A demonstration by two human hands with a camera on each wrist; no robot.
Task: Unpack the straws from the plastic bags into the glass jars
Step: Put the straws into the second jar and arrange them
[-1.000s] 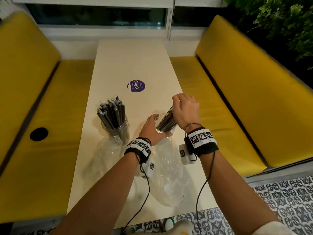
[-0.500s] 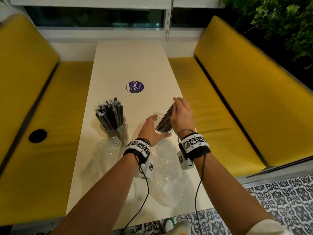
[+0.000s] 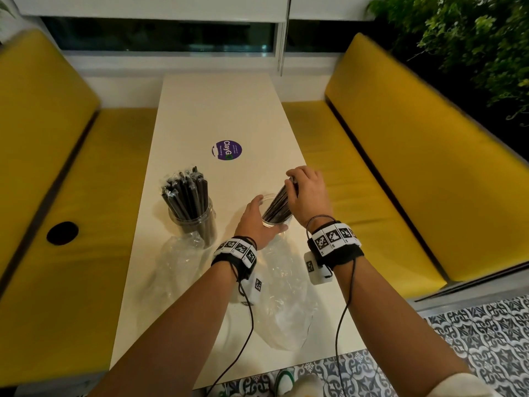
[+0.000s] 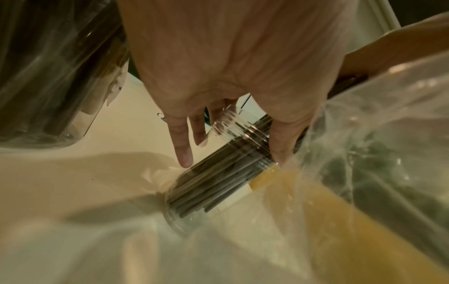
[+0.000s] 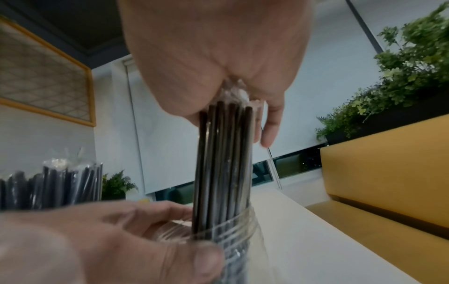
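A clear glass jar (image 3: 276,222) stands mid-table, and my left hand (image 3: 267,214) grips it round its neck, thumb on the near side. My right hand (image 3: 294,184) pinches the top of a bundle of black wrapped straws (image 3: 279,203) that leans in this jar. The left wrist view shows the jar (image 4: 218,178) with the straw ends near its bottom. The right wrist view shows my right hand (image 5: 230,107) closed over the straw tops (image 5: 223,163). A second glass jar (image 3: 197,224) to the left holds several black straws (image 3: 186,190).
Two crumpled clear plastic bags lie on the white table, one (image 3: 180,262) in front of the left jar, one (image 3: 286,305) under my wrists. A purple sticker (image 3: 227,150) sits mid-table. Yellow benches (image 3: 386,181) flank the table on both sides.
My right hand has come down a little with the straw bundle, which now sits deeper in the jar. My left hand has kept its hold on the jar.
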